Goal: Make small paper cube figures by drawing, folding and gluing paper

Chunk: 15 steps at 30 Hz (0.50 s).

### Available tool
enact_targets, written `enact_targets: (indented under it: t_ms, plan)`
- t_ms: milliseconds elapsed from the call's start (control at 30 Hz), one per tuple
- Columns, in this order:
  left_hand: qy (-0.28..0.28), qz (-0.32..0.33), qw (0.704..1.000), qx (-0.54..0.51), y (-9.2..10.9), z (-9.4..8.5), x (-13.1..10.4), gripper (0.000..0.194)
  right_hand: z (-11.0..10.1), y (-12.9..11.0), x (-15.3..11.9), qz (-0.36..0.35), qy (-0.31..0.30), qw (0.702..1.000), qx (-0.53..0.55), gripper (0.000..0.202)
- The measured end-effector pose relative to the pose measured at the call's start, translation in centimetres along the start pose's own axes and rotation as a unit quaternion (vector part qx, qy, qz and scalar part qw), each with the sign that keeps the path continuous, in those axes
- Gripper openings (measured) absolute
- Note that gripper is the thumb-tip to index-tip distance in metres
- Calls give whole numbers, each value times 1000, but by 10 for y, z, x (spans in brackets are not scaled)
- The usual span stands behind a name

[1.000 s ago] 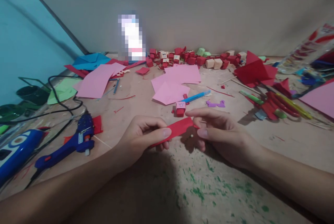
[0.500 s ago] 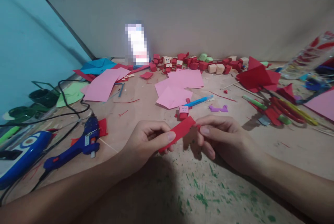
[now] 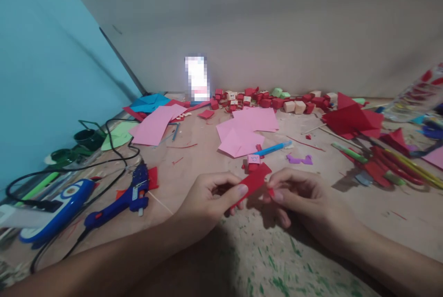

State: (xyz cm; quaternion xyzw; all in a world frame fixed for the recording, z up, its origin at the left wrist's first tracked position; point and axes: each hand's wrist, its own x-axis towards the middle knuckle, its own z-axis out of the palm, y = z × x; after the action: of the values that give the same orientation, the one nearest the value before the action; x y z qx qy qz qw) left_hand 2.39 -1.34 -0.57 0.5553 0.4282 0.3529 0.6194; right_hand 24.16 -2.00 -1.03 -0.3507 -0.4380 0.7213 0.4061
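Note:
Between the thumb and fingers of my left hand (image 3: 214, 198) is a red paper strip (image 3: 258, 179), tilted up to the right, with an uneven far end. My right hand (image 3: 301, 195) pinches a small red paper piece (image 3: 272, 192) just off that end. Right behind the strip stands a little red block figure with a pink face (image 3: 254, 160). A blue pen (image 3: 273, 148) lies beyond it, and a purple paper cutout (image 3: 299, 159) rests to the pen's right.
A blue glue gun (image 3: 133, 195) and a blue power strip (image 3: 58, 214) with black cables lie left. Pink sheets (image 3: 242, 133), small paper cubes (image 3: 277, 102) and a lit phone (image 3: 198, 78) are behind. Scissors (image 3: 401, 163) and a clear bottle (image 3: 411, 96) are right.
The view has shifted, so things appear farther right and lower. The small red piece in my right hand has come away from the strip's end, with a gap between them.

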Motion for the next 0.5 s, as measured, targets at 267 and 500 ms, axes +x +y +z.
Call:
enact_targets:
  t_ms: [267,500]
  plan:
    - [2,12,999,39,-2,4,0,17,3,-5,0,38,7,997,-64,43]
    - [-26,30,997,72,0,3,0,16,14,-10,-1,37,10,994,-102,21]
